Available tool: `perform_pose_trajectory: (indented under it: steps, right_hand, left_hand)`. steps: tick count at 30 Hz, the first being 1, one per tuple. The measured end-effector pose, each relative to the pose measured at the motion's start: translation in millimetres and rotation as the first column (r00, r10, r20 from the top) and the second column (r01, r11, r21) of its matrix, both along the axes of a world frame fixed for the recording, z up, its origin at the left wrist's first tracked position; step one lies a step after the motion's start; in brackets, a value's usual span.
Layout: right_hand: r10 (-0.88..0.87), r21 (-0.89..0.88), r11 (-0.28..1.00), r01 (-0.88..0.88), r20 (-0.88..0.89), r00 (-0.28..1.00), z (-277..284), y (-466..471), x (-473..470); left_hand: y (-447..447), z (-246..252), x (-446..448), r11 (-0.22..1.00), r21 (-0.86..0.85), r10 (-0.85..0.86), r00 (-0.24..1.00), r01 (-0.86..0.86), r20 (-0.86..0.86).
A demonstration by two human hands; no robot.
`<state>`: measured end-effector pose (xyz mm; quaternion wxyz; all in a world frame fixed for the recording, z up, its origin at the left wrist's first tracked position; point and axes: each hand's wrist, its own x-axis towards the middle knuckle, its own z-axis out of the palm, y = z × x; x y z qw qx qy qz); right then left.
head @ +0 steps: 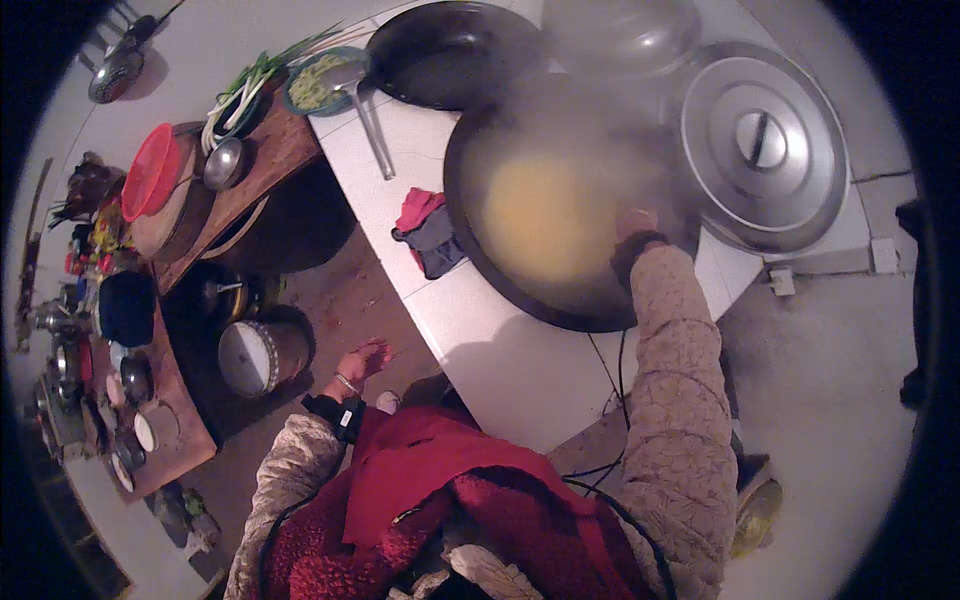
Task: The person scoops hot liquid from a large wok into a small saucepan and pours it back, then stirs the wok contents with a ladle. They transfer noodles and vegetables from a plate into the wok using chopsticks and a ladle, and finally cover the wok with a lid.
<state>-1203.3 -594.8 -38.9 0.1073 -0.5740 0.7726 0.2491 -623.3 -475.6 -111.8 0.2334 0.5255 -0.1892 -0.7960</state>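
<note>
My right hand (637, 222) reaches over the right side of a large dark wok (495, 296) set in a white tiled stove top (510, 375). Yellowish food or liquid (534, 214) fills the wok's middle, blurred by rising steam. The steam also veils my right fingers, so whether they grip anything is unclear. Low at my left side, beyond the counter edge, my left hand (365, 361) hangs with nothing in it and its fingers apart. Beside the wok's left rim lies a folded red and grey cloth (431, 232).
A large metal lid (787, 169) rests right of the wok. Behind are a second dark wok (450, 60), a green bowl of chopped food (319, 84) and a metal spatula (367, 124). At left, a wooden table (281, 142) bears scallions (244, 94), a ladle (223, 163) and a red basket (154, 172).
</note>
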Motion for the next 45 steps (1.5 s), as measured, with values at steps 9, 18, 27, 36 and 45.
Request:
perform_pose_trajectory:
  steps: [9,18,27,36,45]
  right_hand:
    - [0.260,-0.135,0.962,-0.237,0.197,0.945,6.0,-25.5,71.2]
    - [0.186,0.326,0.926,-0.188,0.037,0.982,69.4,89.5,56.8]
    - [-0.056,-0.007,0.998,0.055,-0.129,0.990,-17.7,8.3,-21.5]
    - [0.269,0.059,0.959,-0.276,0.113,0.957,-63.0,-41.9,40.8]
    - [0.109,-0.274,0.960,-0.052,0.196,0.975,67.8,138.4,106.2]
  left_hand:
    - [18.8,-12.2,11.3,0.998,0.052,0.030,0.987,-0.039,0.157]
    - [-22.8,-1.9,-35.9,0.995,-0.030,-0.094,0.995,0.095,0.015]
    - [-0.9,6.1,-16.9,1.000,-0.013,-0.023,0.993,0.025,0.118]
    - [24.4,4.6,10.8,0.999,-0.030,0.021,0.981,-0.016,0.193]
    - [8.7,-4.3,-6.8,0.983,-0.106,-0.157,0.986,0.151,-0.051]
